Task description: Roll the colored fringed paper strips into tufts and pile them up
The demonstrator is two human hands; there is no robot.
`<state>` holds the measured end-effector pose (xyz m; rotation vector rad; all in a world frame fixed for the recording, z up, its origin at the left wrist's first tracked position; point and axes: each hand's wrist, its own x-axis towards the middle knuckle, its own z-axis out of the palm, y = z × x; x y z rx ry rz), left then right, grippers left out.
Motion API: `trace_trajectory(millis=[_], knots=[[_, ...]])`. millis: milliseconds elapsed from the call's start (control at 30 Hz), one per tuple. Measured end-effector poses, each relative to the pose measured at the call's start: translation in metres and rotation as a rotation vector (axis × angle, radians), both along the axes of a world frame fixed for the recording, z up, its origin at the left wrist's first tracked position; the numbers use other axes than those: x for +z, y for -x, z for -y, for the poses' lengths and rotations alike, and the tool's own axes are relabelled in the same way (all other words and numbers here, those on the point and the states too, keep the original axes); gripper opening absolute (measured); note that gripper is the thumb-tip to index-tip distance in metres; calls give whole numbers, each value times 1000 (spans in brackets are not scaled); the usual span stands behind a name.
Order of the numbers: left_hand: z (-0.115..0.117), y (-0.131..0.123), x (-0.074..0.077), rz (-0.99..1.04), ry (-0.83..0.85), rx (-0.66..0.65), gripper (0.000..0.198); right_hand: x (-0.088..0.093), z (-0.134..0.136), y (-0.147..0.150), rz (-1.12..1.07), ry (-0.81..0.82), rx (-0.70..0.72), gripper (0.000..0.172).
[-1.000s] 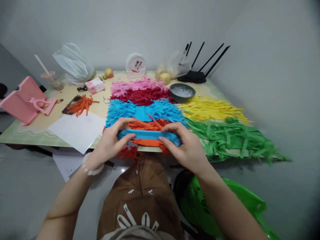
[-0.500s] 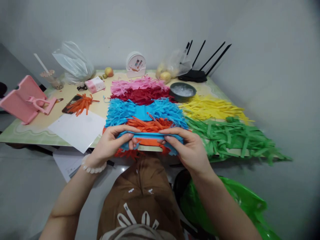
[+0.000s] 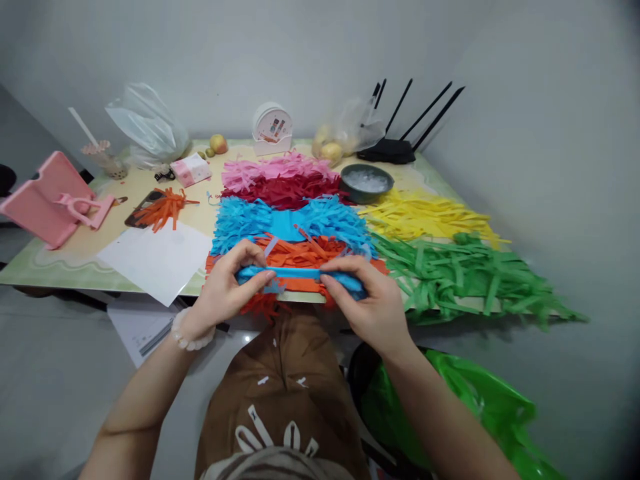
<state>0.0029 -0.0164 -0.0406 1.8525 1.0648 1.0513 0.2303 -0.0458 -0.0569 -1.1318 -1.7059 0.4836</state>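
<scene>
Between my hands a strip of blue tissue paper (image 3: 299, 273) is stretched level, its middle folded into a narrow band and its fringed ends bunched near my palms. My left hand (image 3: 233, 283) pinches it at the left with thumb and fingers. At the right, my right hand (image 3: 367, 293) pinches the band the same way. Just beyond and beneath it lies orange fringed paper (image 3: 300, 252), partly hidden by my hands. Farther back is more blue fringed paper (image 3: 290, 223) with a plain middle.
Dark red fringe (image 3: 285, 192), pink fringe (image 3: 280, 170), yellow fringe (image 3: 425, 217) and green fringe (image 3: 465, 273) cover the table. A dark bowl (image 3: 367, 198) and router (image 3: 387, 152) stand behind. On the left are white paper (image 3: 157, 263), a phone under an orange tassel (image 3: 167, 208) and a pink stand (image 3: 50, 200).
The blue strip's middle has gone from a wider, creased fold to a narrower, smoother band. My hands have drawn slightly closer together, still pinching it.
</scene>
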Motion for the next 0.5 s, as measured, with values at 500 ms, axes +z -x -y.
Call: trace_trajectory(millis=[500], knots=[[0,0,-4,279,388,-146,17,-8,-7,-1,-398,339,158,13]])
